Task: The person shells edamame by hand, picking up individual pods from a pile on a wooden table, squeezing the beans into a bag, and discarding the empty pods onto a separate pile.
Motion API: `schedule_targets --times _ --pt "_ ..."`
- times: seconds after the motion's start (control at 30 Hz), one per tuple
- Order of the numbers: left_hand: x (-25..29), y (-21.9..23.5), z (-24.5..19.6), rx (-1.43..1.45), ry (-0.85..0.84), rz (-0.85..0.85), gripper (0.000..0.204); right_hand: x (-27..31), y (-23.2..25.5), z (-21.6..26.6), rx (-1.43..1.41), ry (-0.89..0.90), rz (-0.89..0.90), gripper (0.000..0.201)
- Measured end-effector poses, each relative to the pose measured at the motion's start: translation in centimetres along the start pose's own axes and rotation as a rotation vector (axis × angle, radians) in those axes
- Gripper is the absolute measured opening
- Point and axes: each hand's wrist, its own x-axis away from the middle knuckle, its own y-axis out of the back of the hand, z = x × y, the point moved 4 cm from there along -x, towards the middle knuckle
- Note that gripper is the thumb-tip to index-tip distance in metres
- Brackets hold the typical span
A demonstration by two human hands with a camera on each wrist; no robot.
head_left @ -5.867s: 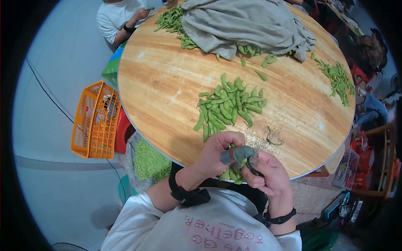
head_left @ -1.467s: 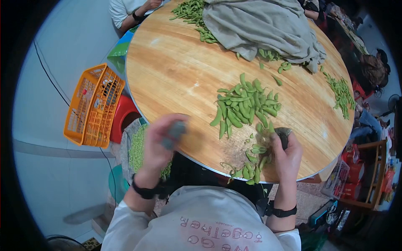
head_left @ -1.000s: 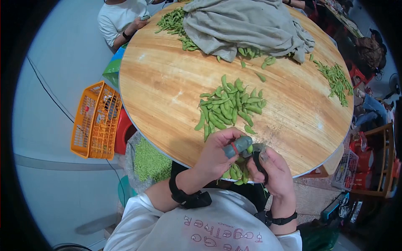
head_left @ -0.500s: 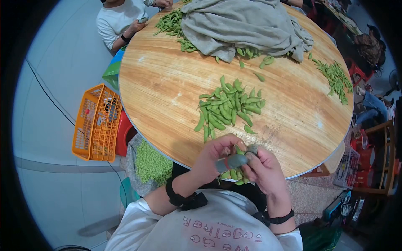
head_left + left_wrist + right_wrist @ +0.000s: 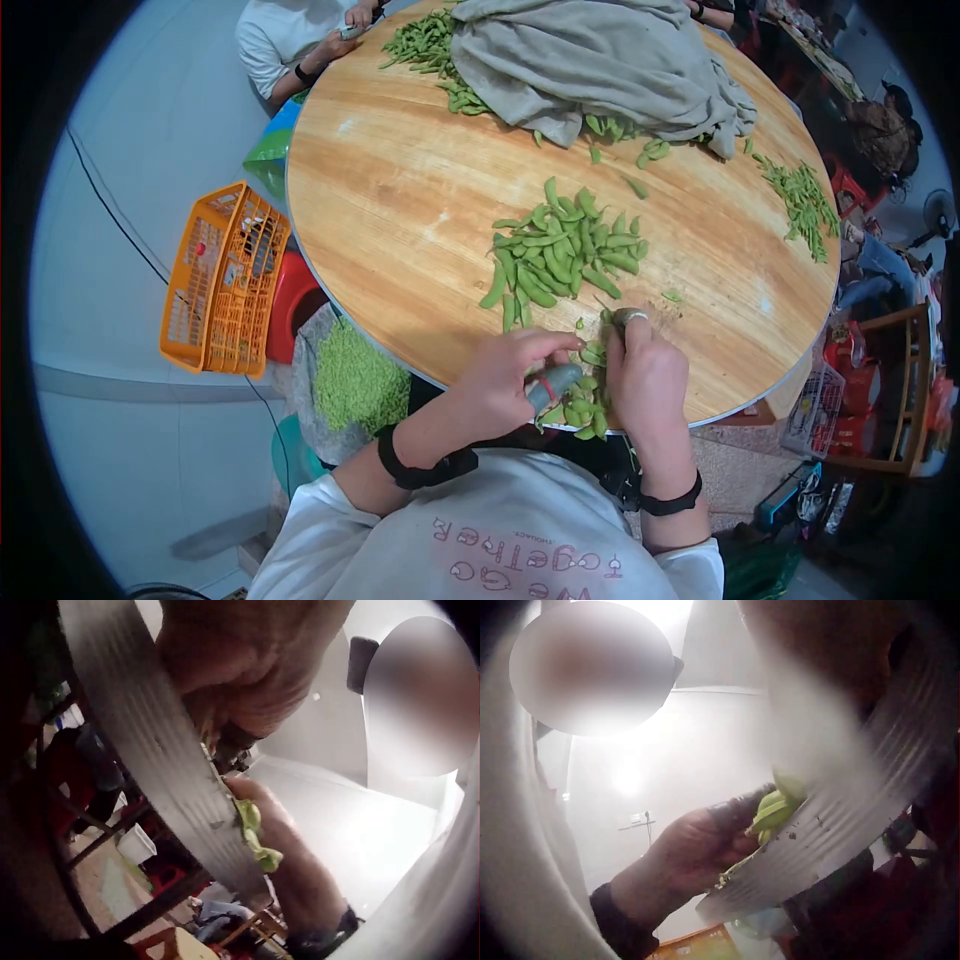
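In the head view my left hand is at the table's front edge, thumb and index finger apart. A grey-green cover with a red band sits on its thumb. Right beside that thumb and fingertip lie several green soybean pods, some looking split. My right hand rests over the table just right of these pods, a grey cover on a digit. A slim greenish piece shows at its fingertips; I cannot tell whether they grip it. In the right wrist view the left hand touches green pods.
A heap of whole pods lies ahead of my hands. Farther back a grey cloth covers more pods. Shelled beans fill a sack at the left, near an orange crate and a red stool. Another person sits across.
Half a second ago both hands met over a pod; now they are apart. The right hand has moved forward over the table, the left slightly back. Pods between them are uncovered.
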Motion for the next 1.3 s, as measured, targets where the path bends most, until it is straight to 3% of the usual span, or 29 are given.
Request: schedule_targets --times 0.1,0.17,0.2,0.27,0.3,0.33,0.4,0.47,0.53,0.6,0.63,0.67,0.7,0.73,0.77,0.8,0.87,0.93,1.0,1.07,1.1,1.17,1.3 --pt "-0.6 0.9 -1.1 -0.167 -0.040 -0.087 0.032 0.5 0.5 -0.1 -0.056 -0.067 -0.002 0.014" --pt "-0.8 0.6 -1.8 -0.371 -0.011 0.035 0.032 0.8 0.9 -0.2 -0.336 0.020 0.270 0.015" --pt "-0.9 0.9 -1.4 -0.370 -0.014 0.033 0.032 0.6 1.7 -0.5 -0.333 0.021 0.268 0.015" --pt "-0.6 0.2 -0.3 -0.173 -0.105 0.343 0.033 0.2 2.1 -1.0 -0.548 0.000 0.513 0.016" --pt "-0.7 0.1 -0.3 -0.174 -0.107 0.343 0.033 -0.6 1.9 -2.0 -0.512 -0.052 0.274 0.015" --pt "-0.8 0.1 -0.3 -0.138 -0.083 0.259 0.032 -1.6 1.1 -1.9 -0.513 -0.054 0.270 0.015" --pt "-1.0 -0.2 -0.6 -0.106 -0.060 0.184 0.032 -3.2 1.0 -1.1 -0.161 -0.093 -0.054 0.016" --pt "-1.7 0.0 -1.3 -0.281 -0.071 -0.018 0.033 -3.4 0.4 -0.9 -0.103 -0.064 -0.013 0.017" --pt "-2.2 -0.2 -1.7 -0.357 -0.107 -0.090 0.031 -3.4 -0.2 -1.0 -0.041 -0.028 0.038 0.018" --pt "-2.4 -0.3 -2.1 -0.430 -0.140 -0.160 0.028 -2.4 -0.1 -1.7 -0.260 -0.027 -0.006 0.018" --pt "-2.5 -0.1 -1.7 -0.246 -0.007 -0.208 0.027 -2.0 -0.1 -1.7 -0.260 -0.027 -0.004 0.018" --pt "-2.5 -0.1 -1.2 -0.061 0.128 -0.253 0.025 -1.4 0.0 -2.2 -0.515 -0.112 -0.043 0.017" --pt "-2.8 -0.1 -1.1 -0.060 0.129 -0.251 0.025 -0.9 0.1 -2.5 -0.769 -0.200 -0.085 0.015" --pt "-3.1 -0.3 -0.2 0.547 0.276 -0.239 0.025 -0.4 0.4 -2.3 -0.770 -0.201 -0.085 0.015" --pt "-3.2 -1.0 0.4 1.155 0.414 -0.211 0.026 0.0 0.5 -1.7 -0.975 -0.261 -0.050 0.013" --pt "-3.0 -1.1 0.7 1.152 0.414 -0.213 0.026 0.4 0.6 -1.2 -1.181 -0.319 -0.012 0.011" --pt "-2.5 -1.6 1.1 1.122 0.338 -0.074 0.028 1.0 1.0 -0.3 -1.181 -0.294 0.088 0.007" --pt "-2.6 -1.8 0.7 1.103 0.296 -0.126 0.025 1.6 0.7 0.2 -1.367 -0.405 0.332 0.008" --pt "-2.6 -1.8 0.5 1.085 0.253 -0.176 0.023 1.7 0.8 0.3 -1.388 -0.381 0.360 0.016" --pt "-2.5 -1.5 0.4 0.806 0.177 -0.191 0.019 1.9 0.3 0.2 -1.569 -0.337 0.489 0.023" --pt "-2.5 -1.5 0.5 0.805 0.178 -0.191 0.019 1.9 0.4 0.0 -1.570 -0.337 0.489 0.023" --pt "-2.4 -1.5 0.7 0.682 0.157 -0.211 0.016 2.0 0.3 0.1 -1.677 -0.375 0.587 0.028" --pt "-2.2 -1.6 0.8 0.479 0.087 -0.245 0.014 2.3 -0.1 -0.1 -1.715 -0.502 0.587 0.023"
